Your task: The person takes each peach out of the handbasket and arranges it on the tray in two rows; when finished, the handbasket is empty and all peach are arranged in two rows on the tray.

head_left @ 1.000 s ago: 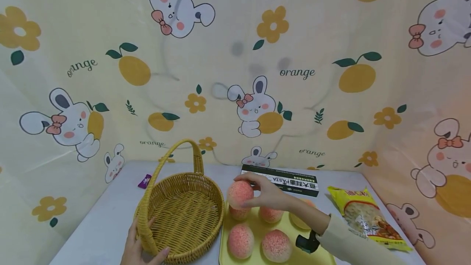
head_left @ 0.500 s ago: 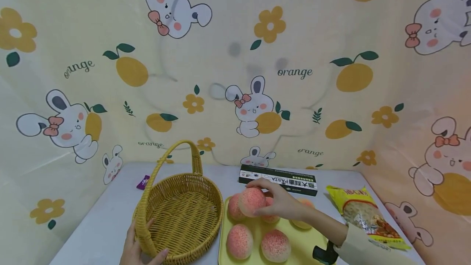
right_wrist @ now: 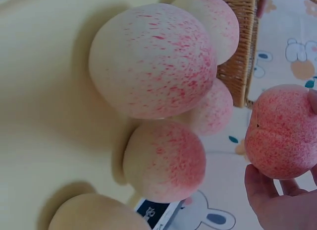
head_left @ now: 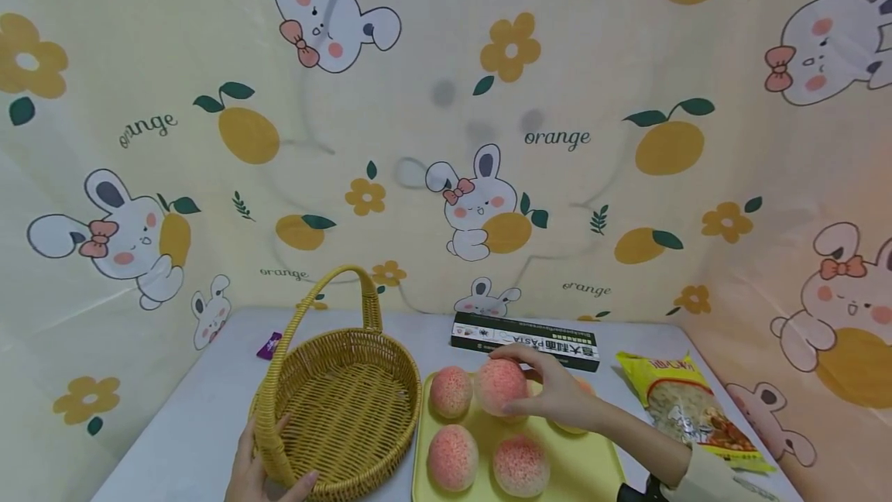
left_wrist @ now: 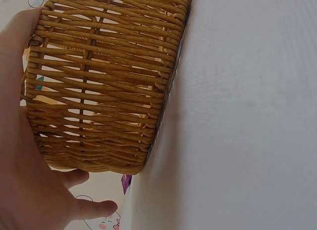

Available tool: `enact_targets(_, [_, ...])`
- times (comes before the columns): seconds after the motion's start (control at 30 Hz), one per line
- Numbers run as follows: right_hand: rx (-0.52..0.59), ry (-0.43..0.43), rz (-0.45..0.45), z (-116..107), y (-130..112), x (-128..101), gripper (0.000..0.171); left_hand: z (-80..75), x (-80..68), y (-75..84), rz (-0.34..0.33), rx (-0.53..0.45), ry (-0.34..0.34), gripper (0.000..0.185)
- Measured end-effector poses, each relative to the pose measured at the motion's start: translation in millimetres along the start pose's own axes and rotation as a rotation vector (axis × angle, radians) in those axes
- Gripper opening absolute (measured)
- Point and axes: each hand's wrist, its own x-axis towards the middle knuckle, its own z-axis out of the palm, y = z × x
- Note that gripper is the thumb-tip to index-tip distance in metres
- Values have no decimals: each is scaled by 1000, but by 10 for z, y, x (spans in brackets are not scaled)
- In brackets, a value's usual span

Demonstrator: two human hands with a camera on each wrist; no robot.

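Grey table [head_left: 202, 424], wicker basket [head_left: 348, 401] at its left front, yellow tray [head_left: 578, 463] just right of it, dark pasta box [head_left: 526, 339] behind the tray, yellow snack bag [head_left: 690, 409] at right, small purple wrapper [head_left: 268, 345] far left.

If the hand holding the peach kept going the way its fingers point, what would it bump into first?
Probably the wicker basket: the right hand with its peach points left across the yellow tray, though depth is unclear.
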Motion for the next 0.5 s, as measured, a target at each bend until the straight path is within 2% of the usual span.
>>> enact_targets(0.17, [-35, 12, 25, -69, 1, -56, 58, 4, 3, -16, 44, 11, 26, 80])
enact_targets(0.5, [-49, 55, 9, -150, 54, -207, 58, 8, 2, -21, 38, -12, 16, 81])
